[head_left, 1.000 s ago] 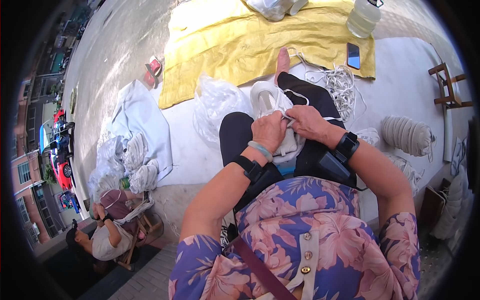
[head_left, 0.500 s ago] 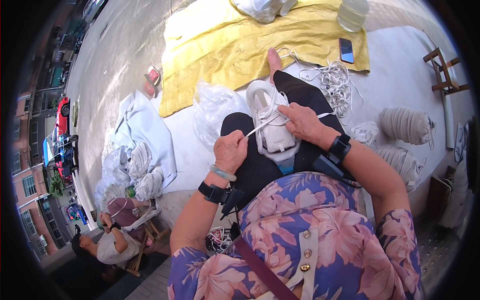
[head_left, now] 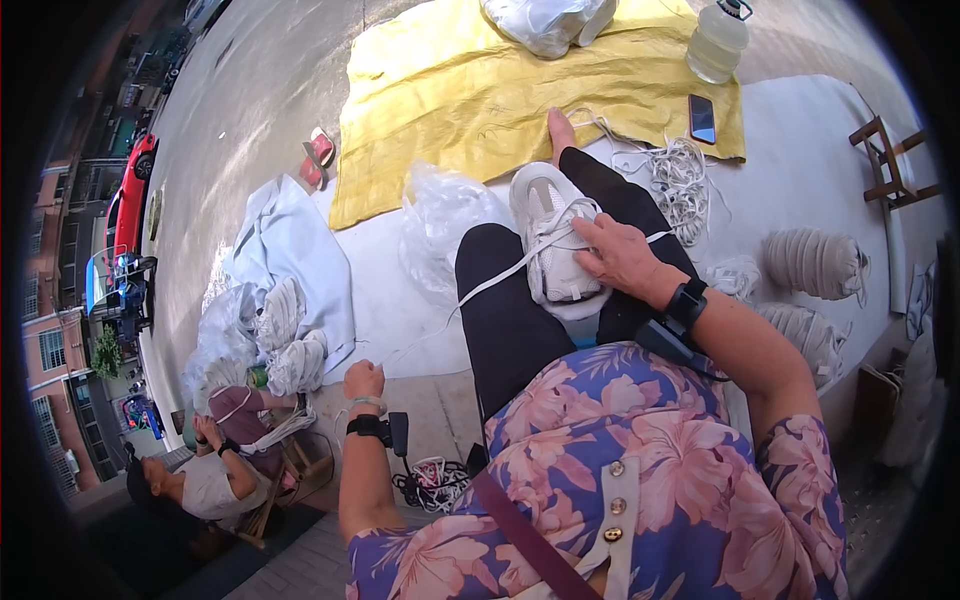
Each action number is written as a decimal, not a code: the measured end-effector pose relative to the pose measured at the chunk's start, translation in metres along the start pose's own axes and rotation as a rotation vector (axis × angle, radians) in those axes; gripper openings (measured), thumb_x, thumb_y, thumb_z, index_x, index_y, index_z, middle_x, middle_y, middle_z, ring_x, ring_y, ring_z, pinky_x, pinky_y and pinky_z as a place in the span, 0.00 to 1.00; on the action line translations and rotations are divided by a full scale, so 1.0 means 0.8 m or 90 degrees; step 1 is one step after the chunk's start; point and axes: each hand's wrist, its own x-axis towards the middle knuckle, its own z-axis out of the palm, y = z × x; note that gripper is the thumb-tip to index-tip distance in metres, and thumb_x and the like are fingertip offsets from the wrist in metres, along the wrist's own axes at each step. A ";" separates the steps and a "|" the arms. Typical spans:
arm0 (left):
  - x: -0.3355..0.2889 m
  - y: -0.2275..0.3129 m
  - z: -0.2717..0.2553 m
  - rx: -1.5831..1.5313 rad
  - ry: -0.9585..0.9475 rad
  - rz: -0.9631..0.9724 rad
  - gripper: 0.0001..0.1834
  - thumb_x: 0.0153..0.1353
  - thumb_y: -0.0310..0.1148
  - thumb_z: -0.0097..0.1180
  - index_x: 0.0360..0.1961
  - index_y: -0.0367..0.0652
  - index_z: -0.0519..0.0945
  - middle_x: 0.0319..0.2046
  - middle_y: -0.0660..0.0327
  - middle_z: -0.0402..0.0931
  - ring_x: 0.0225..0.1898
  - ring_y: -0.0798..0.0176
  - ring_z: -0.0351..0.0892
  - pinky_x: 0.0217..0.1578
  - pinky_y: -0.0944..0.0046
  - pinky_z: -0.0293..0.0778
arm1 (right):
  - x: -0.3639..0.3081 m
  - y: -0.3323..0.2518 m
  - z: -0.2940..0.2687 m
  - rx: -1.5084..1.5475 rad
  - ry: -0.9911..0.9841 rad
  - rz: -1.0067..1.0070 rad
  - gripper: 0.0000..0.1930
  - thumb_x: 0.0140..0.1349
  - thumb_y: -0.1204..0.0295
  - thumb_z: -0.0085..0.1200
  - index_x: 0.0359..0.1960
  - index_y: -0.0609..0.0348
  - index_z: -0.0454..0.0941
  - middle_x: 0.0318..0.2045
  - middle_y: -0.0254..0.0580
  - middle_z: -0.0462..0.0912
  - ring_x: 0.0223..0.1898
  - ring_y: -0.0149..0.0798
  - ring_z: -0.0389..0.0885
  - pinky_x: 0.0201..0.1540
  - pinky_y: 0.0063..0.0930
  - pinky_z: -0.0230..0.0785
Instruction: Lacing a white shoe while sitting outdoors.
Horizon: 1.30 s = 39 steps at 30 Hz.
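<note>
Now the white shoe is partly covered by the right hand, the lace blurred toward the left hand, a bag cropped up top.

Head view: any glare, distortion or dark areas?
Head view: the far-left part of the yellow sheet is bright with sun; head view: buildings tip sideways at left, inside a black rim; head view: deep shade below the seated person; head view: the white lace fades against the white sheet.
</note>
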 end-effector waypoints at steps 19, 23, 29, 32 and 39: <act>-0.038 0.334 -0.073 -0.452 0.113 0.623 0.21 0.46 0.33 0.57 0.45 0.42 0.72 0.28 0.51 0.76 0.30 0.48 0.76 0.33 0.55 0.71 | 0.083 0.013 -0.066 0.441 -0.341 0.186 0.12 0.48 0.76 0.54 0.37 0.59 0.75 0.23 0.33 0.76 0.25 0.32 0.75 0.30 0.24 0.67; -0.041 0.336 -0.075 -0.439 0.138 0.644 0.21 0.47 0.32 0.56 0.44 0.41 0.72 0.26 0.50 0.76 0.28 0.47 0.76 0.31 0.55 0.72 | 0.072 0.002 -0.069 -0.038 -0.220 0.036 0.12 0.46 0.72 0.51 0.35 0.55 0.77 0.22 0.49 0.77 0.28 0.51 0.78 0.30 0.39 0.69; -0.049 0.349 -0.086 -0.416 0.130 0.623 0.19 0.48 0.30 0.54 0.44 0.42 0.72 0.26 0.50 0.76 0.29 0.47 0.76 0.32 0.55 0.71 | 0.072 0.001 -0.009 -0.032 0.077 0.203 0.08 0.52 0.71 0.46 0.33 0.56 0.74 0.26 0.51 0.79 0.29 0.51 0.78 0.30 0.40 0.70; -0.050 0.353 -0.085 -0.397 0.168 0.668 0.19 0.48 0.29 0.54 0.45 0.42 0.72 0.26 0.50 0.76 0.30 0.47 0.76 0.32 0.55 0.71 | 0.065 -0.006 0.003 0.181 0.121 0.111 0.07 0.54 0.72 0.45 0.30 0.59 0.74 0.21 0.53 0.77 0.23 0.49 0.78 0.27 0.37 0.69; -0.058 0.351 -0.076 -0.402 0.164 0.628 0.17 0.48 0.27 0.54 0.42 0.44 0.74 0.29 0.52 0.76 0.31 0.47 0.76 0.32 0.55 0.72 | 0.050 -0.011 -0.034 0.501 -0.201 0.289 0.11 0.51 0.67 0.50 0.20 0.63 0.75 0.14 0.37 0.74 0.14 0.28 0.73 0.19 0.21 0.65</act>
